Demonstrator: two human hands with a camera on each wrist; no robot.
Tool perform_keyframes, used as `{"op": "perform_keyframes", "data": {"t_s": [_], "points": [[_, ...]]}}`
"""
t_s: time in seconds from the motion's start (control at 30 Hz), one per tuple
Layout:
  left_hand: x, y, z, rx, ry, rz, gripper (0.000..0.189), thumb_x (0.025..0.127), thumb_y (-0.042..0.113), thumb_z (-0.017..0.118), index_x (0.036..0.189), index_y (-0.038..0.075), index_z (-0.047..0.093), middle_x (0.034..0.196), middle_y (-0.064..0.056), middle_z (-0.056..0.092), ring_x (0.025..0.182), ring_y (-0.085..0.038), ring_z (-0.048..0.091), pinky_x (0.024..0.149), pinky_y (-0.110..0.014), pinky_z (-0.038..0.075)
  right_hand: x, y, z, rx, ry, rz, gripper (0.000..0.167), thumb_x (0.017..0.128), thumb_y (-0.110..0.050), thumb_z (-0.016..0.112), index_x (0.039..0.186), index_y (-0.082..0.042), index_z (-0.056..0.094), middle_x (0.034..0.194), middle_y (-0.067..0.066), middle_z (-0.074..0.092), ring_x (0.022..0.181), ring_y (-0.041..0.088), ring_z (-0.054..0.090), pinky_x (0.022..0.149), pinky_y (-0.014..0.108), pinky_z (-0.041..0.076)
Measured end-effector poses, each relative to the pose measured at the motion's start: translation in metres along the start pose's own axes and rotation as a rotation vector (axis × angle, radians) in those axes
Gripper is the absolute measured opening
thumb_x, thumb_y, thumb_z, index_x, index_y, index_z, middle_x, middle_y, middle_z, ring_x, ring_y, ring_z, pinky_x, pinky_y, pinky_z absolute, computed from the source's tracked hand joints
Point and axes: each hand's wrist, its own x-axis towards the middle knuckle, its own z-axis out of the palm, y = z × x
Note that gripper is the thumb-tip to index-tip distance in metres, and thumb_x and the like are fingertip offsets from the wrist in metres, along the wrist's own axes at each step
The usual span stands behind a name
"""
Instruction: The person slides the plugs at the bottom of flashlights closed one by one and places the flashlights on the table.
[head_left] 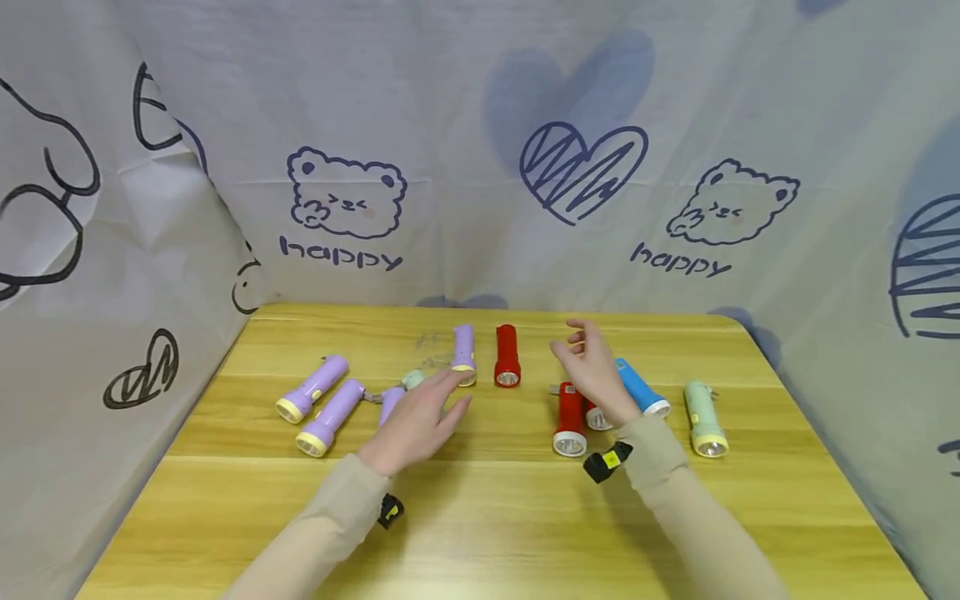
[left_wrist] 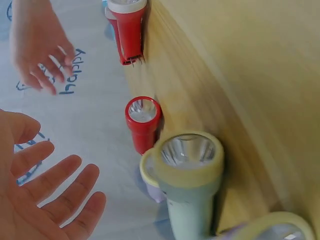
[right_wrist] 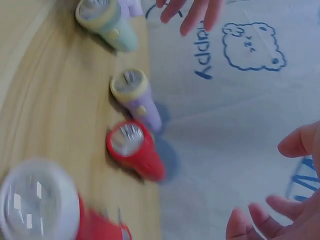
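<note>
My left hand point(head_left: 420, 421) hovers over the table with its fingers loosely spread, holding nothing. Beneath it, a purple flashlight point(head_left: 390, 402) and a pale green flashlight point(head_left: 413, 380) are partly hidden; the green one point(left_wrist: 192, 205) stands out close by in the left wrist view. Just beyond its fingertips in the head view lies another purple flashlight point(head_left: 464, 343), beside a red flashlight point(head_left: 507, 354). My right hand point(head_left: 596, 367), fingers slightly bent and nothing in them, is raised above two red flashlights with white rims, one point(head_left: 570, 417) mostly visible, and a blue flashlight point(head_left: 639, 387).
Two purple flashlights, one farther back point(head_left: 315, 387) and one nearer point(head_left: 330, 418), lie at the left of the wooden table point(head_left: 495, 533). At the right rests a pale green flashlight point(head_left: 703, 417). A printed white cloth point(head_left: 465, 208) hangs behind the table and along both sides.
</note>
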Motion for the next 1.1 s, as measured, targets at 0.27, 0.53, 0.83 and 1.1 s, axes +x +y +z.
{"op": "perform_keyframes", "data": {"t_s": [0.27, 0.53, 0.83, 1.1], "points": [[0.011, 0.013, 0.007, 0.080, -0.018, 0.082, 0.040, 0.104, 0.023, 0.055, 0.142, 0.010, 0.056, 0.139, -0.010, 0.062, 0.126, -0.030, 0.061, 0.108, -0.045, 0.051, -0.034, 0.031, -0.016, -0.251, 0.054, -0.174, 0.044, 0.097, -0.020, 0.059, 0.136, 0.001, 0.053, 0.121, 0.025, 0.052, 0.098, 0.035, 0.054, 0.078, 0.035, 0.049], [0.014, 0.021, 0.019, 0.070, -0.053, 0.075, 0.042, 0.104, 0.022, 0.056, 0.145, 0.016, 0.053, 0.138, -0.007, 0.062, 0.126, -0.028, 0.061, 0.108, -0.045, 0.051, -0.043, 0.052, -0.009, -0.429, 0.061, -0.244, 0.046, 0.094, -0.020, 0.064, 0.132, 0.005, 0.058, 0.116, 0.025, 0.055, 0.094, 0.032, 0.049, 0.071, 0.036, 0.043], [0.009, 0.024, 0.025, 0.071, -0.085, 0.047, 0.044, 0.105, 0.028, 0.053, 0.147, 0.015, 0.051, 0.143, -0.006, 0.059, 0.131, -0.027, 0.059, 0.111, -0.044, 0.049, -0.030, 0.066, 0.005, -0.625, 0.005, -0.204, 0.044, 0.094, -0.028, 0.064, 0.126, 0.001, 0.064, 0.117, 0.026, 0.059, 0.106, 0.044, 0.048, 0.081, 0.053, 0.047], [0.007, 0.022, 0.023, 0.051, -0.078, 0.045, 0.043, 0.104, 0.025, 0.055, 0.146, 0.015, 0.052, 0.142, -0.007, 0.061, 0.129, -0.028, 0.060, 0.110, -0.044, 0.050, -0.023, 0.071, 0.011, -0.693, -0.020, -0.193, 0.046, 0.094, -0.032, 0.063, 0.128, 0.000, 0.061, 0.130, 0.028, 0.055, 0.112, 0.048, 0.047, 0.082, 0.059, 0.048]]}}
